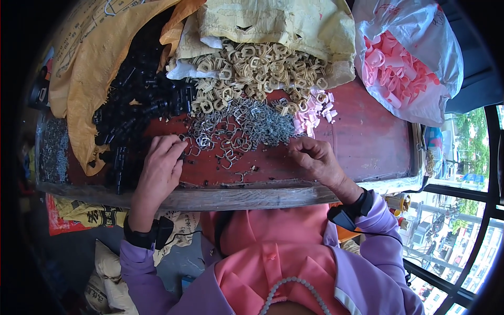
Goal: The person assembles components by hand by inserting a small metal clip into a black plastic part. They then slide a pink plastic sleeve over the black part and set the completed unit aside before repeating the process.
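Note:
My left hand (164,161) is over the near left of the red tabletop, beside bent metal hooks (229,153). Its fingers curl together near a small dark piece, and what they hold is hidden. At the right, my right hand (318,159) pinches thumb and forefinger together by the edge of a heap of small grey metal parts (269,124). Anything in that pinch is too small to make out. Small pink plastic pieces (311,116) lie just beyond it. Black plastic parts (142,100) are heaped past my left hand.
Beige plastic buckles (257,71) spill from a yellowish sack (278,21) at the back. A white bag (436,58) of curled pink pieces (396,68) stands far right. An orange woven sack (86,79) drapes at left. A wooden rim (247,199) edges the table (367,142).

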Demonstrator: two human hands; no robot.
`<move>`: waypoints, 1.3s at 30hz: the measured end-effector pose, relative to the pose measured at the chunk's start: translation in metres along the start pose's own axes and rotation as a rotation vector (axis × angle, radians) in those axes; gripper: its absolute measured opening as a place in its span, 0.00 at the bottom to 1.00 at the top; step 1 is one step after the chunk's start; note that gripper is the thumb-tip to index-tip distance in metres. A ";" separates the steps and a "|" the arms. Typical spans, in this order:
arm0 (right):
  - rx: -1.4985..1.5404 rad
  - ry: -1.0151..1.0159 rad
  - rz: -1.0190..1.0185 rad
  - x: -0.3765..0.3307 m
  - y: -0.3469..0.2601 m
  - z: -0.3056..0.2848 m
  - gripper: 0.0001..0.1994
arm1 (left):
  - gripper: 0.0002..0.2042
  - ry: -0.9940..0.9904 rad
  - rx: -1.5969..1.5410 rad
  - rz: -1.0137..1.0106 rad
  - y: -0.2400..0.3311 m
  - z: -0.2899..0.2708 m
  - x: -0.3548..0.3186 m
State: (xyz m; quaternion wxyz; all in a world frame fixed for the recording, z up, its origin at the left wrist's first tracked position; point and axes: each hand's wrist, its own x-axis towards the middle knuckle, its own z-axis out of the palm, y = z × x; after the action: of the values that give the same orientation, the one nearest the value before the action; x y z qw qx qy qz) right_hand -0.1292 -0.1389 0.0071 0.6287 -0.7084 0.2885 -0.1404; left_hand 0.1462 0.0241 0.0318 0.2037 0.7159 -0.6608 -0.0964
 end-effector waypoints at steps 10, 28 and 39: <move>0.028 0.017 0.007 0.000 -0.006 0.003 0.04 | 0.10 0.013 0.027 0.013 -0.021 0.006 -0.008; 0.015 -0.121 0.086 -0.009 -0.001 -0.002 0.08 | 0.10 0.050 0.269 0.043 -0.023 -0.005 -0.013; 0.152 -0.128 0.047 -0.003 -0.039 0.030 0.20 | 0.12 -0.211 -1.118 -0.401 0.052 0.042 0.030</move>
State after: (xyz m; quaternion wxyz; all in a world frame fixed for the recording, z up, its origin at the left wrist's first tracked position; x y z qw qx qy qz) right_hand -0.1061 -0.1109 0.0402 0.7011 -0.6591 0.2527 -0.1015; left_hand 0.0849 -0.0144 0.0193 0.4602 0.5976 -0.3789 -0.5361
